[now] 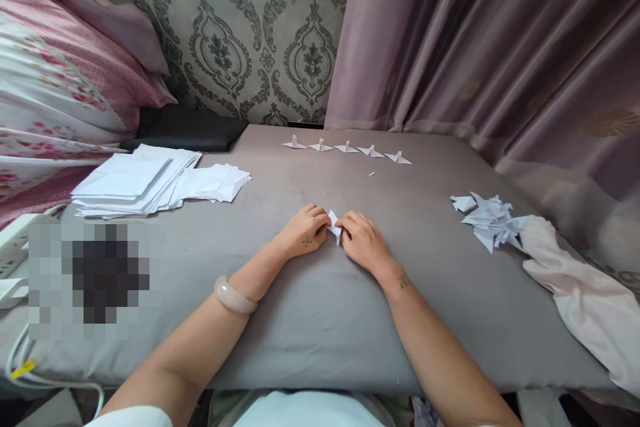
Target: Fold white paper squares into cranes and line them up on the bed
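Note:
A small piece of folded white paper (335, 227) is pinched between both my hands, low over the middle of the grey-covered table. My left hand (306, 230) grips its left side, with the fingers closed. On the right side, the fingers of my right hand (363, 237) press the paper too. Parts of the paper are hidden behind my fingertips. Beyond my hands, several folded paper cranes (346, 147) stand in a row toward the back of the table. A tiny white scrap (371, 174) lies in front of that row.
Stacked white paper sheets (120, 177) lie at the left, in front of a black flat item (185, 128). A heap of folded white papers (493, 220) sits at the right beside a pale cloth (575, 280). A white power strip (15, 240) is at the left edge.

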A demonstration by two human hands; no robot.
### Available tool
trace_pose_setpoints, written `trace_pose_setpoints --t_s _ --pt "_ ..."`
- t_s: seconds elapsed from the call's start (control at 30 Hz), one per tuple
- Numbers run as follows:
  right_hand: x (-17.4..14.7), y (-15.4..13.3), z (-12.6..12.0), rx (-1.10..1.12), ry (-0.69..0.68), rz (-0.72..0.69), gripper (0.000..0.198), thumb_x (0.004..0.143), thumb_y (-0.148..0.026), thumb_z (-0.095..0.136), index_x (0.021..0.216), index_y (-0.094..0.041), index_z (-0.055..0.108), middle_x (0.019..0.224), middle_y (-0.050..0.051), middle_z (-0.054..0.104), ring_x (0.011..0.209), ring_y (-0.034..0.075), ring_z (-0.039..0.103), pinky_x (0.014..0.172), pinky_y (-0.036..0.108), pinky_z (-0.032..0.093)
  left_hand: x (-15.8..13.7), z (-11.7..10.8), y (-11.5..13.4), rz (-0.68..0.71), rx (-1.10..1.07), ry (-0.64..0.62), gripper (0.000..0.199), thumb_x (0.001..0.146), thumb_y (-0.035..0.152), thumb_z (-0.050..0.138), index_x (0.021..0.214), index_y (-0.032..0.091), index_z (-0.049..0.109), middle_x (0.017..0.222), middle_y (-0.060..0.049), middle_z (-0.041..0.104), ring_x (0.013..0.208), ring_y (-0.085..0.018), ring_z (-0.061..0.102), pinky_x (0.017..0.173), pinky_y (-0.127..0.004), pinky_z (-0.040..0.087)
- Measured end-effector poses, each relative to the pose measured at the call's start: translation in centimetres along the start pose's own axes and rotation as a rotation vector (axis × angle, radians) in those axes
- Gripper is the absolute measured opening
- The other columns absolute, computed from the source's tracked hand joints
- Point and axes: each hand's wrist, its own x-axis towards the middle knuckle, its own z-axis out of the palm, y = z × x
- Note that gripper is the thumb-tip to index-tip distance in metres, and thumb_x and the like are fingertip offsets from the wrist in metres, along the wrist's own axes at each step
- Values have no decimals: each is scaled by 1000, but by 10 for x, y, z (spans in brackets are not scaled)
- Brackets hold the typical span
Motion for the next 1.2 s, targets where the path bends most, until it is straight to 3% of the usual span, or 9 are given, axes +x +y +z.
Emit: trace_pose_setpoints --t_s 0.13,0.27,0.47,0.77,1.2 --pt "-3 0 -5 99 -48 69 29 80 -9 49 98 -24 67 99 5 63 94 19 57 82 30 43 -2 -5 1 -74 -111 -19 19 73 15 57 89 16 66 88 -9 62 82 -21 52 79 -32 45" --pt "-1 3 -8 226 -64 113 23 80 -17 55 97 -24 68 96 3 62 86 16 58 78 28 45 -2 -8 1 -100 -161 -28 15 79 27 61 89 18 68 89 -9 62 85 -21 53 80 -33 45" --pt "3 9 -2 335 -50 210 17 86 -27 52 86 -23 68 94 3 62 75 13 58 75 27 44 1 1 -3 -222 -221 26 17 84 24 55 78 18 69 84 -8 64 81 -20 53 77 -34 44" --pt "12 13 9 328 -7 272 17 84 -29 53 74 -20 64 94 3 61 64 10 54 71 28 44 3 11 -2 -471 -262 98 13 78 28 63 75 17 68 89 -8 56 87 -21 51 86 -41 44" --pt "15 9 9 277 -9 316 17 83 -32 56 70 -20 60 91 2 59 64 11 53 70 29 43 6 14 6 -525 -206 75 10 77 23 61 70 16 61 87 -7 52 91 -23 48 88 -40 41"
